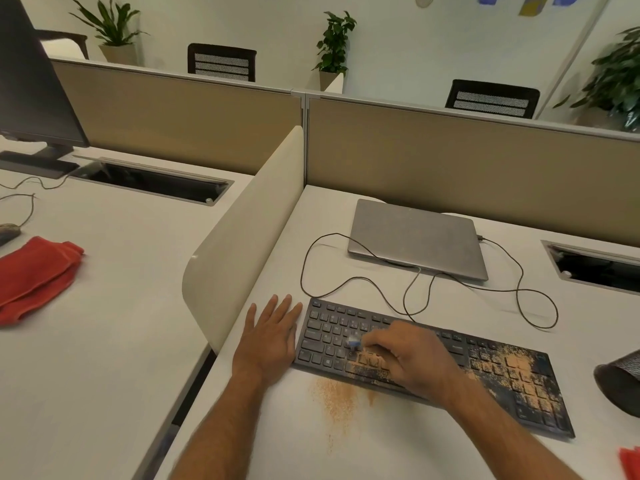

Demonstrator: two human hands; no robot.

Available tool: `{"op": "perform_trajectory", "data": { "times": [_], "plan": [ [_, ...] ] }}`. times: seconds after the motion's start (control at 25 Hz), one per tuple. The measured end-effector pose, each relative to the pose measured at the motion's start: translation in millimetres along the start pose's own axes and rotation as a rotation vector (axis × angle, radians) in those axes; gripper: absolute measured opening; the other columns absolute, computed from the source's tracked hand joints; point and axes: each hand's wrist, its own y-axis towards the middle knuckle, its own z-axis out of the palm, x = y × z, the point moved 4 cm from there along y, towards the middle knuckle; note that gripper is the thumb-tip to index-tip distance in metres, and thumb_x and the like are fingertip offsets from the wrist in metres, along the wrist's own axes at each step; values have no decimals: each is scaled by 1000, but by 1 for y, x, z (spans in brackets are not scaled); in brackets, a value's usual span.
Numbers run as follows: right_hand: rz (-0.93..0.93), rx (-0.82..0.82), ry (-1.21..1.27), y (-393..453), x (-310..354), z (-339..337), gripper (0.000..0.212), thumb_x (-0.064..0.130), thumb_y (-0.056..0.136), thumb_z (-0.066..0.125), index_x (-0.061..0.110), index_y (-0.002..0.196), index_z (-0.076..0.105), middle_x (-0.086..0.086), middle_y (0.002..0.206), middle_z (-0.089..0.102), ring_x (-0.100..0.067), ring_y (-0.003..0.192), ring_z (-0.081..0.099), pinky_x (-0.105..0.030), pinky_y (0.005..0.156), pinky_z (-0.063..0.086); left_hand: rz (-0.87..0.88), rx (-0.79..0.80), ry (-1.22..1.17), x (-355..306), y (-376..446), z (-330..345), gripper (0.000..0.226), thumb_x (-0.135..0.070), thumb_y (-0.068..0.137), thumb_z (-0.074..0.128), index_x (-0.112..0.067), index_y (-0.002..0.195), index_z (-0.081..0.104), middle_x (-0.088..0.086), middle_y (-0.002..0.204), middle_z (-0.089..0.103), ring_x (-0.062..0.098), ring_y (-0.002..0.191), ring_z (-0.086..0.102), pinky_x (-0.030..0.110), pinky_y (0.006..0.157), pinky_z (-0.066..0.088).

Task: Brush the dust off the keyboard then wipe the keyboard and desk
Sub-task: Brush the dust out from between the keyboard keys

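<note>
A black keyboard (485, 368) lies on the white desk (398, 441), with orange-brown dust over its middle and right keys. A patch of the same dust (334, 398) is on the desk in front of its left part. My right hand (412, 358) is over the keyboard's middle, closed on a small brush (352, 342) whose blurred blue-white tip touches the left-hand keys. My left hand (270, 334) lies flat, fingers apart, on the desk against the keyboard's left end.
A shut grey laptop (415, 237) sits behind the keyboard with cables (381, 289) looping between them. A cream divider (249, 230) stands left. Red cloths lie on the neighbouring desk (34, 271) and at the right edge (630, 462). A dark object (620, 382) is at right.
</note>
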Motion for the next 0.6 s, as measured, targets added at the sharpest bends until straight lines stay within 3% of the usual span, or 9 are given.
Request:
{"op": "perform_trajectory", "data": {
  "times": [0.4, 0.6],
  "plan": [
    [44, 70, 38, 1, -2, 0, 14, 29, 85, 57, 34, 95, 67, 23, 76, 61, 6, 68, 47, -18, 60, 42, -2, 8, 4, 0, 0, 0, 69, -48, 93, -3, -37, 158, 19, -15, 166, 10, 7, 153, -5, 43, 124, -10],
    [138, -17, 73, 5, -5, 3, 19, 33, 89, 52, 33, 101, 67, 18, 79, 65, -3, 71, 55, -27, 62, 50, -1, 9, 3, 0, 0, -1, 69, -48, 93, -3, -37, 158, 20, -14, 166, 10, 7, 153, -6, 43, 124, -9]
  ]
}}
